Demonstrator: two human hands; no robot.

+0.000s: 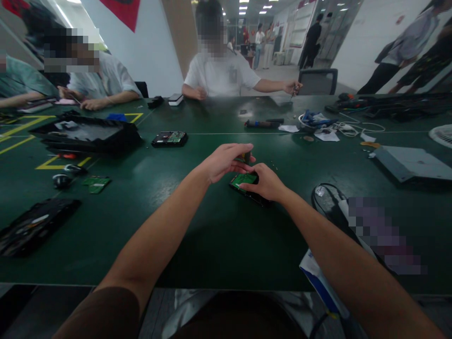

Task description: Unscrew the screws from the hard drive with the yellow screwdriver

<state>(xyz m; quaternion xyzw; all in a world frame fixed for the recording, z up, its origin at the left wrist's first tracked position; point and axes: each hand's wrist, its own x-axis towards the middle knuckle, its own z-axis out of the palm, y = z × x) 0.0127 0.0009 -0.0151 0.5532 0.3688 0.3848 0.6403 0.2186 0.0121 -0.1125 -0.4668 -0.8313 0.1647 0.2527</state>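
A black hard drive with a green circuit board [247, 179] lies at a slant on the green table before me. My left hand [228, 162] is above its far side, fingers closed round a short dark and yellow handle [246, 156] that looks like a screwdriver's. Its lower end is hidden by the fingers. My right hand [268, 182] curls over the right side of the drive. The right thumb lies over the board, and the index finger meets the fingers of my left hand. Several tiny bits, perhaps screws, lie just beyond.
Left are loose green circuit boards [97, 182], a computer mouse [61, 181], a black device [37, 223] and a black casing [88, 134]. Another opened drive [169, 138] lies further back. At right are a grey box [413, 162] and a cable [314, 193]. People sit opposite.
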